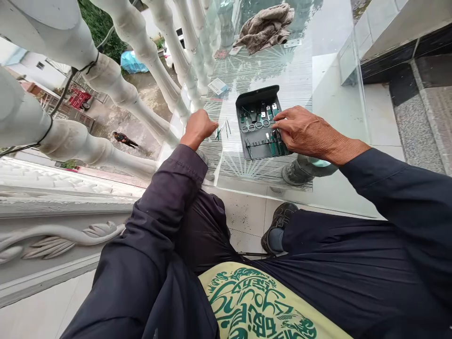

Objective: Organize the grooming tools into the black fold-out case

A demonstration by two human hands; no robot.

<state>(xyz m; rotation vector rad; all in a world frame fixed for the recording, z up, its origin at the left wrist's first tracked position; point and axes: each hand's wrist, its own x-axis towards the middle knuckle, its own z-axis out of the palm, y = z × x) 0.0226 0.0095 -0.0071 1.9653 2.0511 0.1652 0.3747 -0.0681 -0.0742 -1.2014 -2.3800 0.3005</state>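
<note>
A black manicure case lies open on the glass table. Its upper row holds small scissors and nail clippers; green-handled tools sit in the lower row. My right hand is over the case's right side, thumb and fingers pinched by the tools; whatever is between them is hidden. Left of the case, my left hand has its fingers closed just above the glass. By its fingertips is a small green tool, and I cannot tell whether they grip it. Thin metal tools lie beside it.
The glass table carries a crumpled brown cloth at the back and a small blue-and-white box. White balusters line the left side. A person is in the yard below. My shoe is under the table's front edge.
</note>
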